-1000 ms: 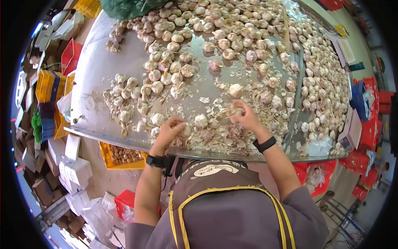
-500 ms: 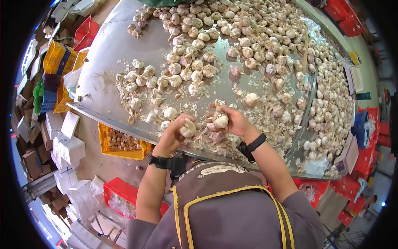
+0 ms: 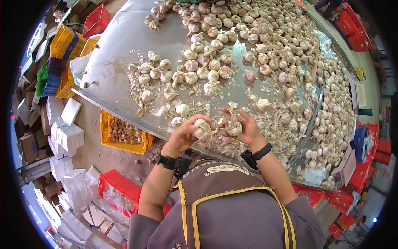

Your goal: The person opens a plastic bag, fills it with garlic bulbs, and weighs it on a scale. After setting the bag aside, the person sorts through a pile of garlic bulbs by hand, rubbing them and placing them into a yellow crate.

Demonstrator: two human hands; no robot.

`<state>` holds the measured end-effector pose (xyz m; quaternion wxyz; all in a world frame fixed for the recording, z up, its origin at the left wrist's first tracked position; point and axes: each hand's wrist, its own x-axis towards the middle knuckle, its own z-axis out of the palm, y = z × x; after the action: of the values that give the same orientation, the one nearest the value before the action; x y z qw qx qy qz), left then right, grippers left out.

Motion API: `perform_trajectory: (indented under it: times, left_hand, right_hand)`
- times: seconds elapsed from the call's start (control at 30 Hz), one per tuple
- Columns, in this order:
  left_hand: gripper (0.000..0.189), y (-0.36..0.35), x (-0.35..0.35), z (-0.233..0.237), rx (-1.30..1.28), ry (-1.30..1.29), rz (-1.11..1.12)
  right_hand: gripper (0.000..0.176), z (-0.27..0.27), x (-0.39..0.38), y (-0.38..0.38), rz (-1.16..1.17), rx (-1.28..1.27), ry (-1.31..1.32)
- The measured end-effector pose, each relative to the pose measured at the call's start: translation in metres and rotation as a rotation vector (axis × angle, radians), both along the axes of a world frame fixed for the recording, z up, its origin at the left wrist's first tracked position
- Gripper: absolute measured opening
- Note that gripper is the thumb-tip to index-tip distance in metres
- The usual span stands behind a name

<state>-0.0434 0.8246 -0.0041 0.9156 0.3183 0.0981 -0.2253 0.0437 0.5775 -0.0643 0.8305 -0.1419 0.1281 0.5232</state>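
My left hand (image 3: 184, 137) is closed around a pale garlic bulb (image 3: 202, 129) near the front edge of the metal table. Just to its right, my right hand (image 3: 248, 129) grips another garlic bulb (image 3: 233, 127) whose dry stalk points up. The two bulbs are close together but apart. Papery skins and scraps lie on the table below and around both hands. Loose garlic bulbs (image 3: 182, 109) rest just beyond my left hand, and a single bulb (image 3: 263, 104) lies past my right fingers.
The metal table (image 3: 112, 37) carries a large heap of garlic (image 3: 273, 50) at the back and more bulbs (image 3: 331, 108) beyond a divider on the right. Below the left edge stand a yellow crate (image 3: 124, 146) of garlic and a red crate (image 3: 116, 182). White boxes (image 3: 68, 135) are stacked farther left.
The view has shifted, so the table contents appear farther right and the heap higher. Both hands still hold their bulbs; the left bulb is turned and the right fingers are spread more around the stalk.
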Motion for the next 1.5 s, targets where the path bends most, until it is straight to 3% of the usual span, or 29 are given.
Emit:
perform_trajectory:
  times: [0.17, 0.27, 0.3, 0.33, 0.37, 0.4, 0.43, 0.47, 0.5, 0.53, 0.57, 0.63, 0.73, 0.8, 0.87, 0.9, 0.97, 1.0, 1.03, 1.1, 1.13, 1.2, 1.23, 1.27, 1.3, 1.33, 1.37, 1.43, 1.5]
  left_hand:
    - [0.046, 0.028, -0.01, 0.01, 0.213, -0.014, 0.09]
    - [0.042, 0.096, -0.041, 0.005, 0.586, 0.092, 0.333]
    - [0.041, 0.128, -0.057, 0.003, 0.766, 0.159, 0.509]
    - [0.041, 0.16, -0.076, -0.004, 1.13, 0.237, 0.587]
    - [0.04, 0.205, -0.103, -0.035, 1.666, 0.174, 0.574]
    - [0.043, 0.244, -0.135, -0.062, 2.372, -0.052, 0.479]
    - [0.043, 0.265, -0.151, -0.064, 2.52, -0.046, 0.439]
    - [0.044, 0.269, -0.151, -0.066, 2.657, -0.046, 0.396]
    - [0.044, 0.252, -0.132, -0.058, 2.627, -0.065, 0.4]
    - [0.042, 0.233, -0.114, -0.05, 2.21, 0.014, 0.488]
    - [0.041, 0.211, -0.095, -0.038, 1.796, 0.087, 0.549]
    - [0.037, 0.166, -0.056, -0.034, 1.829, -0.024, 0.363]
    - [0.036, 0.117, -0.012, -0.045, 2.02, -0.299, 0.157]
    - [0.038, 0.097, 0.012, -0.038, 1.956, -0.099, -0.21]
    - [0.036, 0.104, 0.02, -0.07, 2.006, -0.15, -0.277]
    - [0.034, 0.107, 0.021, -0.08, 2.045, -0.226, -0.353]
    - [0.033, 0.117, 0.018, -0.09, 2.065, -0.231, -0.306]
    - [0.033, 0.122, 0.018, -0.092, 2.079, -0.245, -0.258]
    - [0.033, 0.129, 0.019, -0.092, 2.082, -0.251, -0.259]
    - [0.032, 0.141, 0.02, -0.087, 1.693, -0.255, -0.126]
    - [0.032, 0.144, 0.021, -0.086, 1.697, -0.258, -0.128]
    - [0.018, 0.147, 0.023, -0.068, 0.844, 0.28, 0.062]
    - [0.018, 0.147, 0.021, -0.064, 0.845, 0.281, 0.061]
    - [0.017, 0.146, 0.019, -0.061, 0.553, 0.313, 0.197]
    - [0.018, 0.144, 0.018, -0.054, 0.254, 0.34, 0.331]
    - [0.015, 0.138, 0.018, -0.049, 0.255, 0.331, 0.35]
    - [0.015, 0.134, 0.016, -0.055, 0.248, 0.337, 0.36]
    - [0.017, 0.126, 0.011, -0.071, 0.827, 0.159, 0.046]
    - [0.03, 0.099, 0.01, -0.053, 1.437, -0.026, -0.303]
  right_hand:
    - [0.062, -0.002, 0.004, 0.0, -0.008, -0.023, -0.006]
    - [0.041, -0.006, 0.01, -0.013, 0.146, -0.469, -0.506]
    - [0.041, -0.008, 0.011, -0.014, 0.15, -0.46, -0.503]
    - [0.04, -0.011, 0.011, -0.016, 0.219, -0.677, -0.774]
    - [0.039, -0.014, 0.009, -0.016, 0.283, -0.895, -1.046]
    - [0.038, -0.02, 0.009, -0.017, 0.288, -0.903, -1.047]
    - [0.038, -0.017, 0.011, -0.018, 0.284, -0.925, -1.046]
    - [0.039, -0.012, 0.014, -0.017, 0.191, -0.718, -0.662]
    - [0.04, -0.007, 0.016, -0.017, 0.087, -0.499, -0.288]
    - [0.044, -0.013, 0.019, -0.019, 0.053, -0.345, -0.162]
    - [0.044, -0.004, 0.019, -0.014, 0.05, -0.36, -0.169]
    - [0.049, 0.019, 0.02, 0.003, -0.074, -0.262, -0.019]
    - [0.052, 0.018, 0.021, 0.004, -0.059, -0.152, -0.01]
    - [0.053, 0.011, 0.019, 0.002, -0.032, -0.073, -0.019]
    - [0.046, 0.002, 0.018, -0.004, 0.09, -0.306, -0.241]
    - [0.046, -0.001, 0.014, 0.001, 0.098, -0.296, -0.24]
    - [0.049, -0.003, -0.001, 0.003, 0.386, -1.196, -1.657]
    - [0.059, -0.007, -0.012, 0.005, 0.481, -1.359, -1.736]
    - [0.059, -0.013, -0.018, 0.007, 0.474, -1.361, -1.734]
    - [0.052, -0.018, -0.024, 0.015, 0.647, -1.357, -1.733]
    - [0.051, -0.019, -0.025, 0.016, 0.632, -1.368, -1.748]
    - [0.052, -0.023, -0.022, 0.019, 0.64, -1.344, -1.714]
    - [0.052, -0.025, -0.017, 0.019, 0.652, -1.322, -1.687]
    - [0.052, -0.029, -0.01, 0.019, 0.655, -1.32, -1.689]
    - [0.052, -0.034, -0.002, 0.019, 0.469, -1.162, -1.445]
    - [0.052, -0.039, 0.007, 0.019, 0.3, -0.999, -1.196]
    - [0.052, -0.033, 0.016, 0.023, 0.315, -0.996, -1.199]
    - [0.05, -0.002, 0.035, 0.038, 0.257, -0.656, -0.628]
    - [0.056, 0.001, 0.05, 0.062, 0.274, -0.649, -0.636]
